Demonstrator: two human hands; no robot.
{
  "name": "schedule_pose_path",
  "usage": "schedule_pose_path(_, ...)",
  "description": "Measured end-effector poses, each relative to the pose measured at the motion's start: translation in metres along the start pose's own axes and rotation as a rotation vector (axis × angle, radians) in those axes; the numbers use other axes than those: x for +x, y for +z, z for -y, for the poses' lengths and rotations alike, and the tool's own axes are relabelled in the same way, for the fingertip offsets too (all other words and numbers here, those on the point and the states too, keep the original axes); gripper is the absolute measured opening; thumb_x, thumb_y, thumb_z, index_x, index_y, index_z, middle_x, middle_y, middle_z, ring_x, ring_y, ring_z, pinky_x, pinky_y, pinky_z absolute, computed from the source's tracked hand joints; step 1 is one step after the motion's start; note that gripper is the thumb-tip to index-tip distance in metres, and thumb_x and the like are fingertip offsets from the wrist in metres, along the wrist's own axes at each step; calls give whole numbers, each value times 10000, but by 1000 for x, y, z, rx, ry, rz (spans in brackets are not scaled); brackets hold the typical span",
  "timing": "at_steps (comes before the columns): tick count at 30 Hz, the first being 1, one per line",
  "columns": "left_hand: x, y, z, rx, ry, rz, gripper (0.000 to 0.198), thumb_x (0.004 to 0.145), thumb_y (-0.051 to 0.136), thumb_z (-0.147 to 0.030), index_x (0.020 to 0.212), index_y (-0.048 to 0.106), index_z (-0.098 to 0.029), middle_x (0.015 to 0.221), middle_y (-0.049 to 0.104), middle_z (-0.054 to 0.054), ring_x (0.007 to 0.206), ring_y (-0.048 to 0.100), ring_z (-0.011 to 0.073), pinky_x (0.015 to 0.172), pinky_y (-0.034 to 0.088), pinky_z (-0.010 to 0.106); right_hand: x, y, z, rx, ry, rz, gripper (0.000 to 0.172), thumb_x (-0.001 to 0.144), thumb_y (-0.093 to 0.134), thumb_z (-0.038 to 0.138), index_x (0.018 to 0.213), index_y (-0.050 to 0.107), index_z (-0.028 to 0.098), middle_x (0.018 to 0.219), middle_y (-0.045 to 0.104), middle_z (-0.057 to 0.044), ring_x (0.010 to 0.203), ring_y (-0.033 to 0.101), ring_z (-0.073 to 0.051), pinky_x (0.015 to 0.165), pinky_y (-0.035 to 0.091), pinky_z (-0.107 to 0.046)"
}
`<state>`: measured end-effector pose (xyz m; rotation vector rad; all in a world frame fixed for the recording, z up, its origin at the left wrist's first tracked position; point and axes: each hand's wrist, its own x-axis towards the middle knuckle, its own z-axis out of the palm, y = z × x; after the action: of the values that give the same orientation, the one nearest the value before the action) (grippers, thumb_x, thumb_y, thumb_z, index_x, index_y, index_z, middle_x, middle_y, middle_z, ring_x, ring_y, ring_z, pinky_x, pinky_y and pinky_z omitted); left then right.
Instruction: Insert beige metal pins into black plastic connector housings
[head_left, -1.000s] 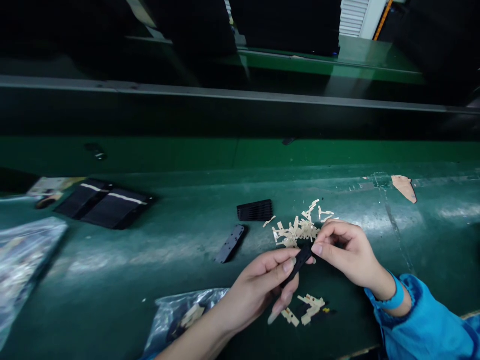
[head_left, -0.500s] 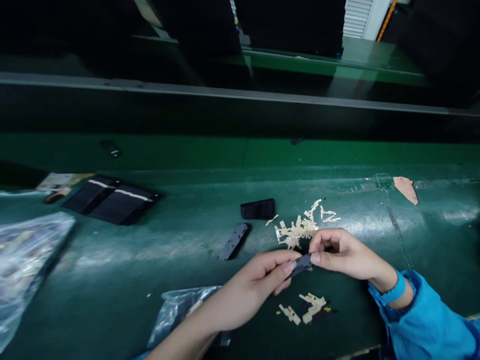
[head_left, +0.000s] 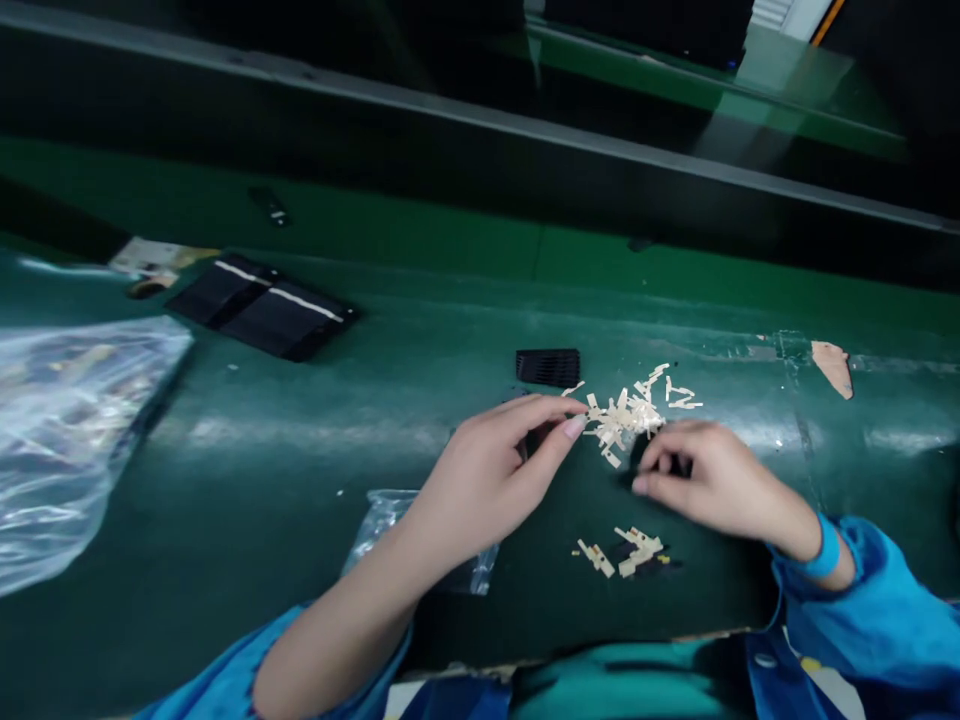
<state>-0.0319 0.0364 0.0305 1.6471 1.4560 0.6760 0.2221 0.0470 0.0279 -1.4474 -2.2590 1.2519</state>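
Observation:
My left hand [head_left: 491,465] reaches over the table, its thumb and index tips slightly apart at the left edge of a pile of small pale pieces [head_left: 619,418]. I see nothing between them. On the pile's lower right, my right hand [head_left: 705,475] is curled and blurred; whether it holds anything is unclear. Nearer me lie several pale pieces [head_left: 637,552] with small yellow and dark bits. A stack of black ribbed parts [head_left: 547,367] sits behind my left hand, which mostly hides something dark on the table.
A clear plastic bag [head_left: 382,520] lies partly under my left forearm. Farther left are a large filled plastic bag [head_left: 75,430] and a black flat pouch [head_left: 262,305]. A tan scrap [head_left: 832,367] lies at right. A grey-edged ledge [head_left: 450,108] runs across the back.
The dark plate is no longer visible between my hands, and my hands have moved apart. My left hand has shifted to the pale pile. The view has tilted and moved down.

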Motion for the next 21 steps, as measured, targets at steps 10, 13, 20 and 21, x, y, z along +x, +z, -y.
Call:
schedule_pose_path(10,1,5,-6,15,43,134,297,1032,542,-356,960,782,-197,959,779,53,870,697,230,717,474,300,-16,56,28,-169,-181,114,123,847,803,176,785,699,197,787,687,-23,828,572,-227,765,401,-381)
schedule_pose_path(13,3,3,-8,-87,51,284,325,1035,529,-362,910,784,-204,874,760,35,787,671,205,688,455,285,-9,45,21,117,-104,19,154,807,844,180,748,706,212,716,649,10,763,582,-192,750,431,-349)
schedule_pose_path(20,2,4,-5,-131,-15,594,310,1010,590,-317,835,813,-192,677,684,4,551,559,146,522,333,252,-4,23,2,536,55,-126,237,837,842,398,734,743,208,689,660,-2,659,571,-158,632,448,-306)
schedule_pose_path(21,1,5,-4,-102,12,609,248,980,655,-320,848,829,-202,704,706,8,585,595,156,544,352,251,-4,21,0,568,84,-144,254,824,853,414,730,745,204,683,666,-3,636,557,-150,606,438,-297)
